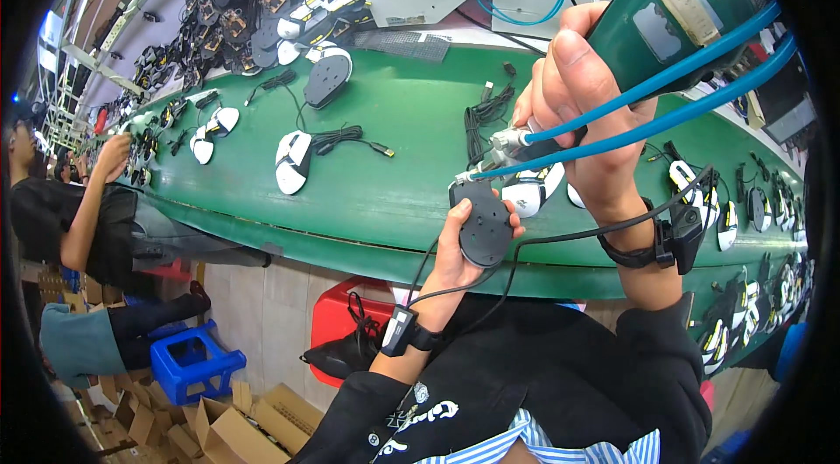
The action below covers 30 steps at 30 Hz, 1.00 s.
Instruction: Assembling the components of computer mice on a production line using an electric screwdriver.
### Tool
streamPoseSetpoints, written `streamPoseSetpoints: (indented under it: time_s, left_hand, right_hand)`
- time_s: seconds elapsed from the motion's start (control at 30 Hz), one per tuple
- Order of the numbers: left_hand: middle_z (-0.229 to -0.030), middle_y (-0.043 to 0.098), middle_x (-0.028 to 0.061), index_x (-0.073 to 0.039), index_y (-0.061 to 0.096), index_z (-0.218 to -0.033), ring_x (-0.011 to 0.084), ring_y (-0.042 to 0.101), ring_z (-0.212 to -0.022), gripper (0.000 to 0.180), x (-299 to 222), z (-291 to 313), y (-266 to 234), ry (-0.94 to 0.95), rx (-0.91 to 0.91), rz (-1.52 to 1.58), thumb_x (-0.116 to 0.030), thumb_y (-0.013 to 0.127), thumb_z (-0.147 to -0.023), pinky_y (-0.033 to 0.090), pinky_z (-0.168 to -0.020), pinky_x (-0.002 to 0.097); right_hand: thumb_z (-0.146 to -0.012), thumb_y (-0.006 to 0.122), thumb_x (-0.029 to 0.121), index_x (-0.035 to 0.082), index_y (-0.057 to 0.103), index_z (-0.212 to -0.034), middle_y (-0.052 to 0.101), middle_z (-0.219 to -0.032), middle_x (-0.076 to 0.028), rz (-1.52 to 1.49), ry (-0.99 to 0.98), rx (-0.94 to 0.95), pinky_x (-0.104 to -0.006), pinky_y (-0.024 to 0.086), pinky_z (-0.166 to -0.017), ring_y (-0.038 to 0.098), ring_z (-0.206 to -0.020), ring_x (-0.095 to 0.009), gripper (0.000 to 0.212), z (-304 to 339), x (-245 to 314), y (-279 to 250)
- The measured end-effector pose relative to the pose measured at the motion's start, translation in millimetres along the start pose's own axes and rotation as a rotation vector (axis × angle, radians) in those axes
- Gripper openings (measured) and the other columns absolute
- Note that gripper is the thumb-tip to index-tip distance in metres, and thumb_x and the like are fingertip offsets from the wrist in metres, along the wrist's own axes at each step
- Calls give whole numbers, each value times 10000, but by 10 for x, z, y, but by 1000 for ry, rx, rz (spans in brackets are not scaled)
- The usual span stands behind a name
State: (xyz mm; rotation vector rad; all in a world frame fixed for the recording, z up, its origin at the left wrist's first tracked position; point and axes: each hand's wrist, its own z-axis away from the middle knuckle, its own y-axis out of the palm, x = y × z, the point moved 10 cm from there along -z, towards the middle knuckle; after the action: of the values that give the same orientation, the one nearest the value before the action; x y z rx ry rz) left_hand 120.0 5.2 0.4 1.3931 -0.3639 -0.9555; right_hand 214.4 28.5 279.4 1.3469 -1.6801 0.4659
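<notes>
The green belt was strewn with corded mice. One inverted mouse was gripped in the left hand near metal hose fittings; the right hand was curled there, its hold not discernible. Underside work was presumed in hand; steady alignment seemed required next.

Left fingers hold a dark-bottomed mouse, perhaps touching a tool.

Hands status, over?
Left hand holding black mouse, underside showing. Right hand gripping hose-fed tool, metal end close to mouse. Blue hoses crossing before right hand.
</notes>
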Motion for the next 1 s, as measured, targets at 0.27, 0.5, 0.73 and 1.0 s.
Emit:
streamPoseSetpoints:
  time_s: [0.27,0.5,0.73,1.0]
  left_hand:
    - [-1088,577,220,7,461,-1232,309,624,-964,522,-19,-41,26,9,8,-16,-403,520,-915,541,-838,428]
    - [-1080,573,212,-13,456,-1243,308,613,-951,535,-20,-32,59,24,63,-72,-447,497,-933,529,-836,433]
    - [-1054,575,192,-37,462,-1245,296,613,-930,622,-84,-21,13,57,-20,-5,-585,385,-963,548,-787,428]
    - [-1037,576,189,-43,471,-1213,286,616,-912,598,-93,-36,-26,64,12,-76,-578,380,-960,546,-766,412]
  right_hand:
    - [-929,540,153,17,471,-928,376,-492,32,18,13,46,-270,442,-436,347,-372,-56,152,-36,-76,-3]
    - [-853,683,91,1,579,-828,532,-604,-2,-124,4,25,-211,354,-404,444,-428,-45,141,-89,-77,-53]
    - [-980,463,201,27,482,-986,333,-512,63,-115,-131,112,-240,423,-450,313,-382,-37,175,-132,250,130]
    - [-948,516,169,13,479,-915,351,-495,48,-48,-66,78,-259,442,-433,336,-369,-44,164,-60,1,158]
